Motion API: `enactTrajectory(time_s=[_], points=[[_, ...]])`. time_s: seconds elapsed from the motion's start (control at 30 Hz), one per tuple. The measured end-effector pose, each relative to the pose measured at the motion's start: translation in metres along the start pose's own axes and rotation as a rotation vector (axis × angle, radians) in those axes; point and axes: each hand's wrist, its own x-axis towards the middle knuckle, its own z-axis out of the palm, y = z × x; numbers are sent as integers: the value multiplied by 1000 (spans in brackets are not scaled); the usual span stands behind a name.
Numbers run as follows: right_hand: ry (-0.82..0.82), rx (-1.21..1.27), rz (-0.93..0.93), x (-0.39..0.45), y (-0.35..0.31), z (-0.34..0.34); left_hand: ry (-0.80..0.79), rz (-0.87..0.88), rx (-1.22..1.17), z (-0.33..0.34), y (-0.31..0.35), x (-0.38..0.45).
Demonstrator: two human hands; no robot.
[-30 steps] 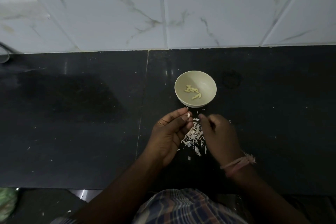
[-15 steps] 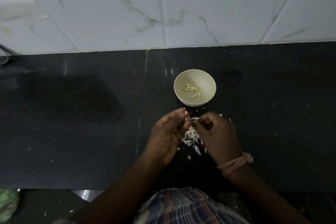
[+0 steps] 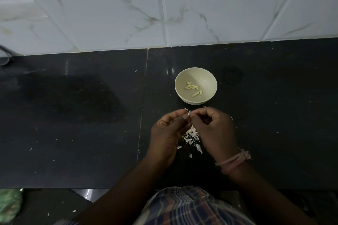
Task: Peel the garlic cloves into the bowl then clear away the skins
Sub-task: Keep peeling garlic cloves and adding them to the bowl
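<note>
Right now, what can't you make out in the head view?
- Garlic clove: only a sliver shows between the left hand and right hand; how far peeled is unclear.
- Skins pile: partly covered by both hands.
- Green thing: blurred, cut by the left edge.
- Cloves in the bowl: too small to count surely.

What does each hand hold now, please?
Left hand: pinches a garlic clove.
Right hand: fingers curled, pinching at the same clove's skin.

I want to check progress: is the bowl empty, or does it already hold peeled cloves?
Not empty. The bowl stands upright and holds a few peeled cloves on its bottom.
</note>
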Motion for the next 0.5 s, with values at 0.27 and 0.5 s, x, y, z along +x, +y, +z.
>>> enactTrajectory(time_s=[0.27,0.5], points=[[-75,-47,-30,3,2,-1,7,140,430,-3,7,-8],[-218,-129,-77,10,4,-10,-113,154,589,-3,23,-4]])
